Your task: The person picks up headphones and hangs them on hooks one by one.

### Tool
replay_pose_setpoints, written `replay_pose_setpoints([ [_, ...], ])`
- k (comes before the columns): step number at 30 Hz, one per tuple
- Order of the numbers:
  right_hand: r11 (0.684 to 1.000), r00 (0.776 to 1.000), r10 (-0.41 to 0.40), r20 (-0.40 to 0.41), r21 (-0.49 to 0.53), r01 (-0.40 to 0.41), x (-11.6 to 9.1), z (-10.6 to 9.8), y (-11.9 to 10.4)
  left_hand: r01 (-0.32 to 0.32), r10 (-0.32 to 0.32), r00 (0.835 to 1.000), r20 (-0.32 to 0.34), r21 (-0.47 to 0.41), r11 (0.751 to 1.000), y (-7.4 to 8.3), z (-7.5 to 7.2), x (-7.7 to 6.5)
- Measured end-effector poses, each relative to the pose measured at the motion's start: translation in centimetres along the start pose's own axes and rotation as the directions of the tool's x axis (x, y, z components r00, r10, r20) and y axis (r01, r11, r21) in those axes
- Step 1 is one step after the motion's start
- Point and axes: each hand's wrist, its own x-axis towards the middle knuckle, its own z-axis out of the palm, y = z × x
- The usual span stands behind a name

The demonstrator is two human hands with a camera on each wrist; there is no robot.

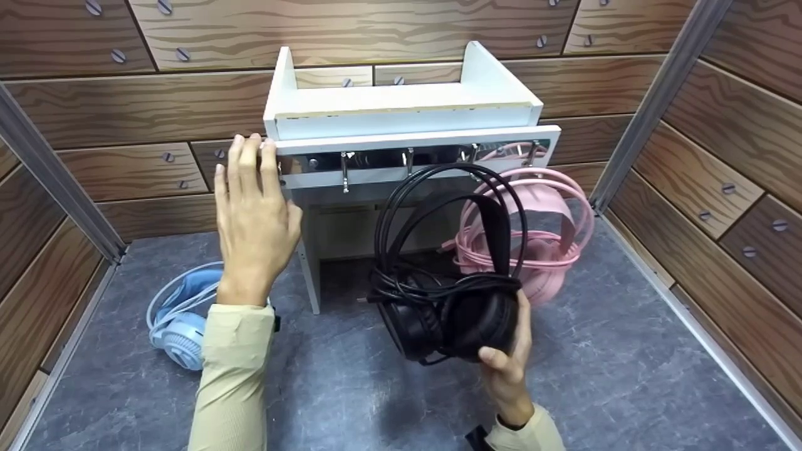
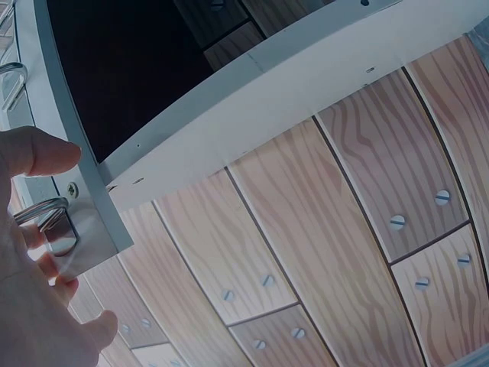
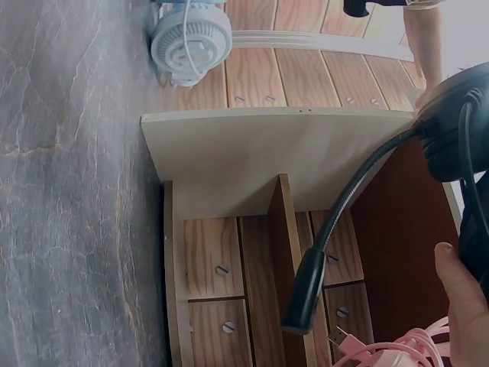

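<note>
In the head view, my right hand (image 1: 510, 369) grips a black headset (image 1: 479, 316) by its ear cups, thumb in front and fingers at the side. The coiled cable loops above its headband, and a bendable microphone boom (image 3: 344, 202) sticks out in the right wrist view. My left hand (image 1: 254, 216) rests with straight fingers at the left end of a white hook rail (image 1: 376, 145). Metal hooks (image 1: 345, 172) line that rail. Behind the black headset, a pink headset (image 1: 545, 207) hangs at the rail's right end, partly hidden.
A light blue headset (image 1: 185, 332) lies on the grey marbled floor (image 1: 338, 388) at left, partly behind my forearm. The rail fronts a white shelf unit (image 1: 407, 97) with side panels. Wood-patterned walls (image 1: 376, 31) with printed screws enclose the space.
</note>
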Motion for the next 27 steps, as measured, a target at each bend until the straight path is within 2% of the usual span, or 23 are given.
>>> replay_pose_setpoints([
  [11, 0.999, 1.000, 0.001, -0.011, -0.037, -0.002, -0.24, 0.38, 0.04, 0.005, -0.005, 1.000, 0.011, -0.001, 1.000, -0.04, -0.11, 0.01],
  [27, 0.996, 1.000, 0.007, 0.021, -0.086, -0.006, -0.45, 0.11, 0.60, 0.004, -0.004, 1.000, 0.002, -0.013, 1.000, 0.00, -0.06, -0.08],
])
